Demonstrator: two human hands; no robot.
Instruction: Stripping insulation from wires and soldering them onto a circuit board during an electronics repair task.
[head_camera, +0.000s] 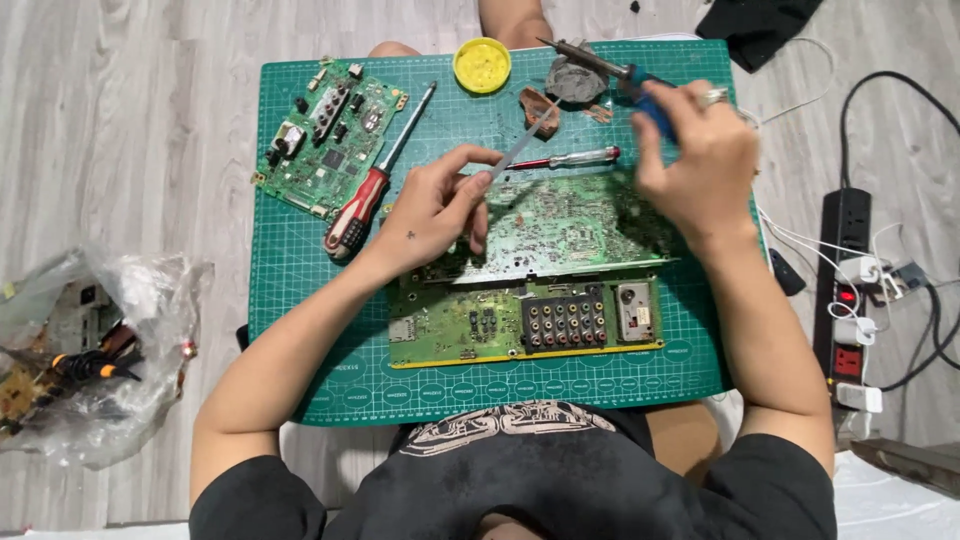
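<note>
Nearest the body, the front edge of the green cutting mat (300, 340) lies over the lap, with a bare strip of mat between that edge and the boards. Two large circuit boards sit there: a flat green board (470, 325) with a block of round sockets, and a second board (560, 225) tilted solder-side up, its lower edge resting along the first. The tilted board fills the middle of the mat, leaving open mat mainly on the left side and along the front.

The left hand (430, 215) rests on the left end of the tilted board, fingers pinched around slim metal tweezers (525, 145) that slant up and to the right. The right hand (695, 165) hovers above the board's right end, closed around the blue handle of a soldering iron (600, 62), whose tip points toward the far edge of the mat.

Two screwdrivers lie on the mat: a big red-handled screwdriver (360, 205) just left of the left hand, and a thin clear-handled one (570, 157) just beyond the tilted board. A third, smaller circuit board (325, 135) lies in the far left corner. At the far edge sit one yellow round tin (482, 64) and one grey wad (573, 82).

Off the mat, a plastic bag of parts (90, 340) lies on the floor to the left; a power strip (843, 290) with tangled cables crowds the right side.
</note>
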